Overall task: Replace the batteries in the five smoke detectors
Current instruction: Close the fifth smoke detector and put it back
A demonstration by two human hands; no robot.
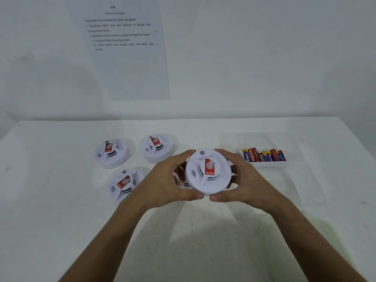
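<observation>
Gripping one smoke detector (208,173) from both sides, the left hand (173,180) and the right hand (242,176) hold it up off the white table (61,200), face toward the camera. Each hand curls around the rim, fingers over the far edge and thumbs meeting at the near edge, so the disc is clamped between the two palms. This looks like the grip for twisting the body off its base, though whether any turn has begun cannot be told.

Three more detectors lie on the table to the left: two at the back (112,152) (156,147) and one nearer (125,185). A fifth (181,181) seems to sit just behind the left fingers, mostly hidden, so I cannot be sure of it. Fresh batteries (264,155) lie in a clear tray (268,139) to the right, near the right hand.

The main risk is a slip. The casing is smooth, and the hold is on the rim alone, so a hard twist could pop the detector loose and drop it onto the ones below. Twisting the wrong way could strain the catch. A sweeping right elbow could also knock the tray.
</observation>
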